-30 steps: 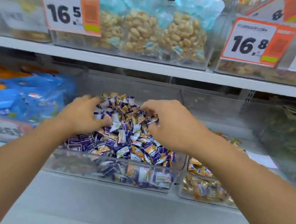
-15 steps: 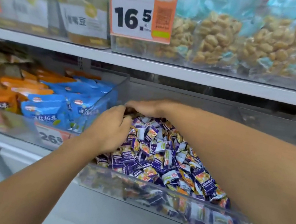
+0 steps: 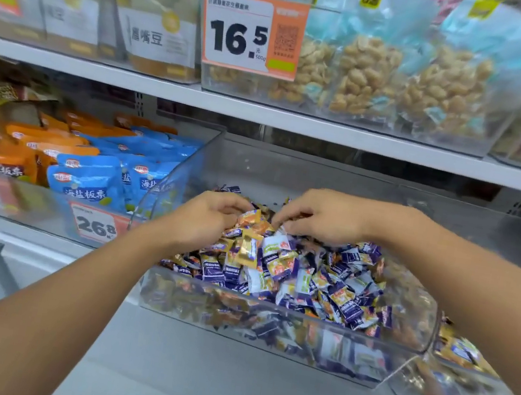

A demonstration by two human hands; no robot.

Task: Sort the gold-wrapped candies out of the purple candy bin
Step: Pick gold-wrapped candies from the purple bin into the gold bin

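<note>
CHANGE: both hands moved from the bin's far-left corner to mid-pile | left hand (image 3: 204, 219) and right hand (image 3: 321, 217) curled, pinching gold-wrapped candies (image 3: 252, 227) (exposed between them) | purple candy bin (image 3: 265, 328): sorting ongoing

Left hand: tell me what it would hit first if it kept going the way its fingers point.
Probably the right hand; the left hand points right across the candy pile, though depth is unclear.

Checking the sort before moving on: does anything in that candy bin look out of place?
Yes: gold-wrapped candies lie among the purple candies near the bin's back left, between the left hand and right hand.
</note>
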